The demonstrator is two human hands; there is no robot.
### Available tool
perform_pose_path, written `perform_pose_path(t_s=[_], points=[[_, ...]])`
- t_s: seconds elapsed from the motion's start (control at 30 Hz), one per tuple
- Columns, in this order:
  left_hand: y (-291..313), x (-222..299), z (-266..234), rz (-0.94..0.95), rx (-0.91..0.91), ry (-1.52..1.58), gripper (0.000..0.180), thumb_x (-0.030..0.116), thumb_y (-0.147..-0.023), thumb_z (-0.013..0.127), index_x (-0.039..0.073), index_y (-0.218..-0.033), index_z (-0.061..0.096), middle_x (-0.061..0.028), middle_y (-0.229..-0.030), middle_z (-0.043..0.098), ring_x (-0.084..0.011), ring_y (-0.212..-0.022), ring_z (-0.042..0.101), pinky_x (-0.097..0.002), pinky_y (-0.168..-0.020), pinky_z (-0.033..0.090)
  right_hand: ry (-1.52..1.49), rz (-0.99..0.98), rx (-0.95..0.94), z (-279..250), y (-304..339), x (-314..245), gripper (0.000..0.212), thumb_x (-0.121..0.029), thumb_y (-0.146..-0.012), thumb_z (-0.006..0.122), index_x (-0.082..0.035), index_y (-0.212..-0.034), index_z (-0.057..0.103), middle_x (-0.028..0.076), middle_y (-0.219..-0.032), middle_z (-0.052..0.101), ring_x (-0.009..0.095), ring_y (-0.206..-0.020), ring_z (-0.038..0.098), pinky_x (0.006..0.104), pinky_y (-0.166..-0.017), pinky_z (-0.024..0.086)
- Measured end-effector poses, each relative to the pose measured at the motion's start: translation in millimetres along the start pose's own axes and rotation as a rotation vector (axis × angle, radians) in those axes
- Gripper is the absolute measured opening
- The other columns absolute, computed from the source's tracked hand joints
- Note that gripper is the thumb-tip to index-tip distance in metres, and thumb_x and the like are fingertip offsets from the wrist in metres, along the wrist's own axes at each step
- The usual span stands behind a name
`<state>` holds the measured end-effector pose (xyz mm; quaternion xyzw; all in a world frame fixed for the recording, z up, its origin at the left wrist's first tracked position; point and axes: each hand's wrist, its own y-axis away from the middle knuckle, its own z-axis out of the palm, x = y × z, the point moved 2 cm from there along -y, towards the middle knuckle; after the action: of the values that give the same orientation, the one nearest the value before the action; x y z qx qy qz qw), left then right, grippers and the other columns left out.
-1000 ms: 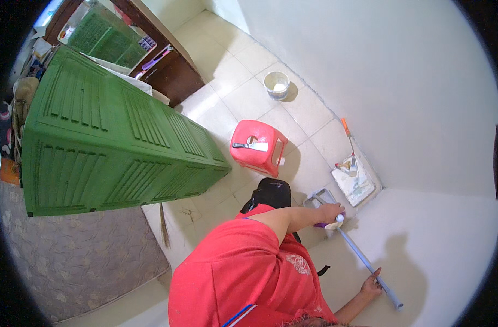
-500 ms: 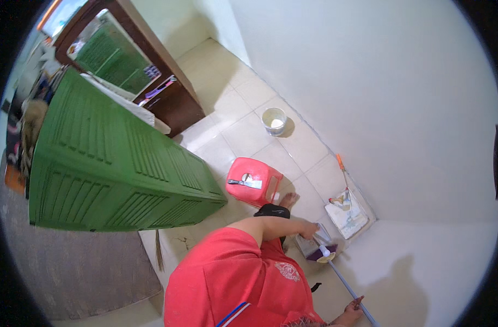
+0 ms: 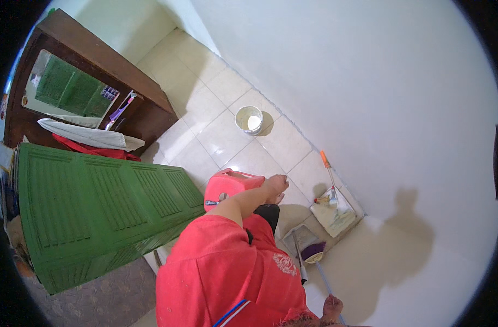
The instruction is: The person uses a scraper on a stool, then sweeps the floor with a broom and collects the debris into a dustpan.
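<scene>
My right hand (image 3: 331,308) is closed around the pale blue handle of a broom (image 3: 314,252) near the lower edge. Its purple bristles rest in a pale dustpan (image 3: 290,238) on the floor, whose upright handle (image 3: 298,248) is free of my hands. My left arm reaches across a pink plastic stool (image 3: 226,184). Just past the stool's right side, my left hand (image 3: 274,184) has curled fingers; what they hold, if anything, is hidden. On the stool lies a scraper (image 3: 211,203), partly covered by my forearm.
A whitish bucket (image 3: 250,120) stands on the tiles farther off. By the wall lies a pale flat tray (image 3: 333,215) with an orange-handled tool (image 3: 325,159) and others on it. A green plastic cabinet (image 3: 107,201) and a brown mirrored wardrobe (image 3: 145,98) stand at left.
My left hand has let go of the dustpan's handle and moved up and left to the stool. My right hand stays on the broom, slightly lower left. The view has shifted.
</scene>
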<state>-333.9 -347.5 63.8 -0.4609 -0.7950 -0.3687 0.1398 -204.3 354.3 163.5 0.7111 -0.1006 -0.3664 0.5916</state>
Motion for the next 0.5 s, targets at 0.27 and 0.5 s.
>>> perform_pose_path(t_s=[0.27,0.5], points=[[-47.7,-49.3,-65.9,-0.129,0.062,0.098,0.036,0.025,-0.082,0.058,-0.002,-0.106,0.054,-0.0222,-0.104,0.063,-0.0372,-0.099,0.061,-0.0453,-0.086,0.049,0.448,-0.181,-0.056,182.1,46.3,-16.2,0.059,-0.030,-0.096,0.044,-0.002,-0.146,0.028,0.024,-0.136,0.041,0.039,-0.121,0.050,0.0508,-0.100,0.042],[-56.9,-84.3,-111.7,-0.268,0.076,0.254,0.034,0.027,-0.083,0.058,-0.001,-0.102,0.058,-0.0226,-0.101,0.065,-0.0365,-0.099,0.062,-0.0450,-0.086,0.050,0.694,-0.207,-0.145,303.9,41.4,-27.8,0.059,-0.026,-0.095,0.045,0.000,-0.145,0.028,0.025,-0.133,0.043,0.039,-0.114,0.054,0.0489,-0.094,0.047]])
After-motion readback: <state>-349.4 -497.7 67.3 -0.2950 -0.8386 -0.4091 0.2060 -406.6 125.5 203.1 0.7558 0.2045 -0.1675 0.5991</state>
